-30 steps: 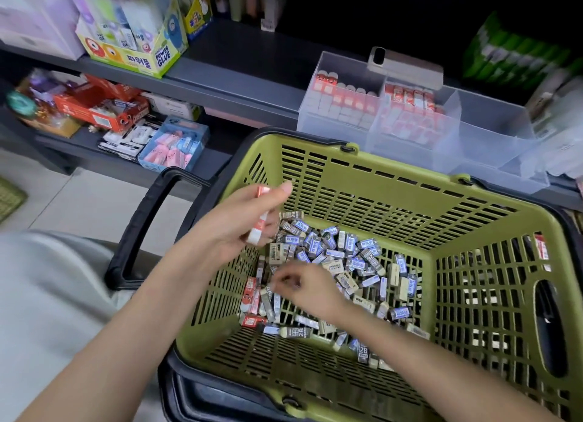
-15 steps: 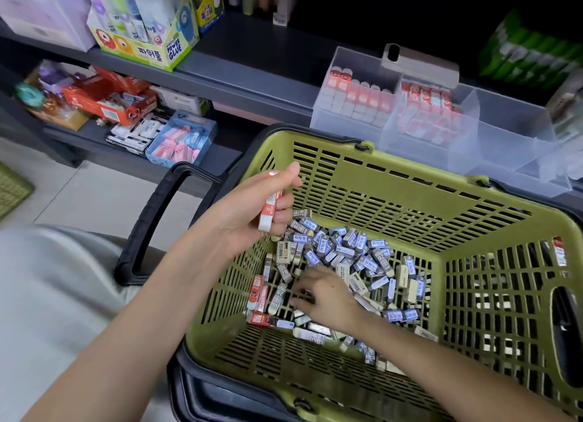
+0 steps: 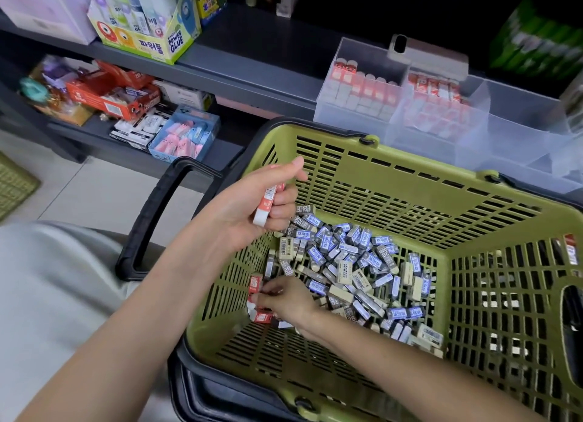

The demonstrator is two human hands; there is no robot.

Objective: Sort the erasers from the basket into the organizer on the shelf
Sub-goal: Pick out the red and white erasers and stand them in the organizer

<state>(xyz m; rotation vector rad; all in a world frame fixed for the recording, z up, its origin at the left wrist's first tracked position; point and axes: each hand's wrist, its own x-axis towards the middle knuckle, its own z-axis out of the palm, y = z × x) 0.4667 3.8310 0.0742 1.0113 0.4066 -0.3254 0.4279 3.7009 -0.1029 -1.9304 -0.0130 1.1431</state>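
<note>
A green slatted basket (image 3: 394, 175) holds a heap of several small erasers (image 3: 344, 263) in blue, grey and cream sleeves. A few red-sleeved erasers (image 3: 256, 283) lie at its left side. My left hand (image 3: 252, 210) hovers over the basket's left rim, shut on a red-and-white eraser (image 3: 268, 208). My right hand (image 3: 287, 298) is down in the basket, fingers pinching at the red erasers by the left wall. On the grey shelf behind stands a clear organizer (image 3: 485, 128); its two left compartments hold rows of red erasers.
A black basket handle (image 3: 151, 219) sticks out to the left. A power-glue display box (image 3: 148, 20) stands on the upper shelf. The lower shelf carries a blue tray of pink and blue items (image 3: 186, 134) and red boxes (image 3: 107, 96). The organizer's right compartments look bare.
My right hand has slid left across the basket floor from the mixed heap to the red erasers at the left wall. My left hand keeps hold of its red eraser.
</note>
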